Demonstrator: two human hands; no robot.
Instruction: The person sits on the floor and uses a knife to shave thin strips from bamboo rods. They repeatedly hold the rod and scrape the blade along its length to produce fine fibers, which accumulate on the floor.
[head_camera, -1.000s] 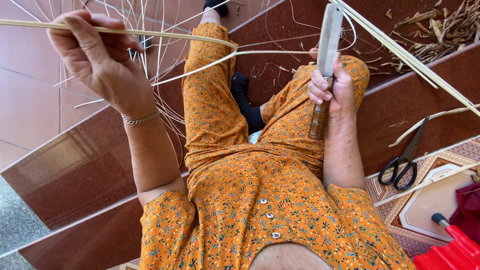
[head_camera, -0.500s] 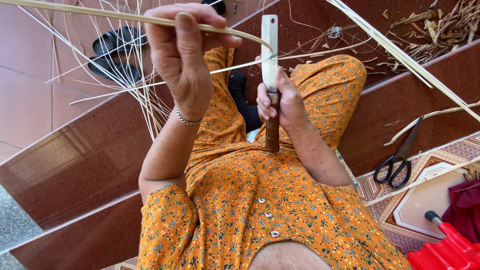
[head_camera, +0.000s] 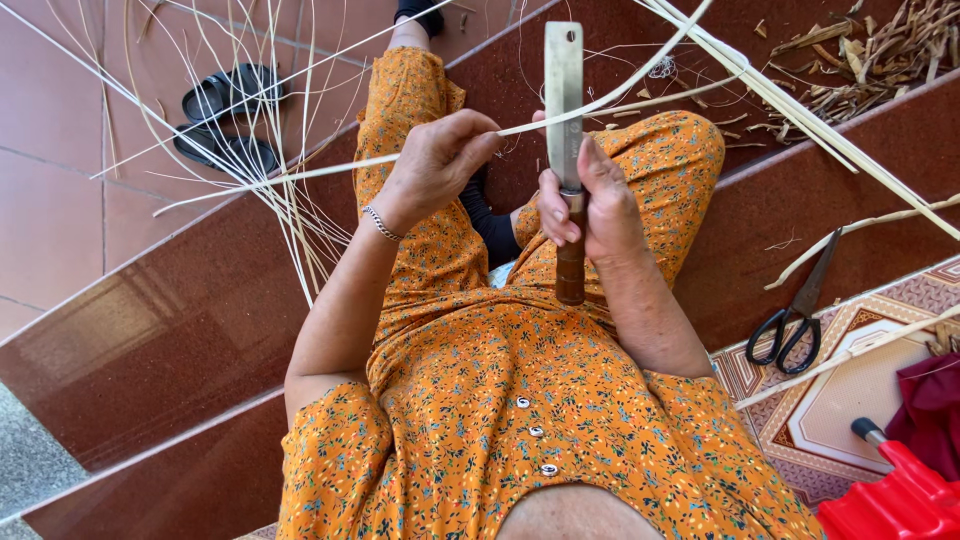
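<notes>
Reddish-brown polished steps (head_camera: 150, 340) fill most of what I see, dropping away toward the upper left, and the person sits on them in an orange flowered garment. A fan of pale cane strips (head_camera: 250, 150) spreads over the steps' upper left, above a pair of black sandals (head_camera: 225, 120); dry shavings (head_camera: 880, 60) litter the top right corner. Black scissors (head_camera: 795, 320) lie at the right edge, on the step's lip beside a patterned mat (head_camera: 850, 400). My right hand (head_camera: 590, 200) is wrapped tight around the knife (head_camera: 565, 150), handle down, blade upright. My left hand (head_camera: 435, 165) pinches one thin strip (head_camera: 330, 170), which runs crosswise, left to right, meeting the blade just beside those fingers, so its long axis lies square to the knife.
</notes>
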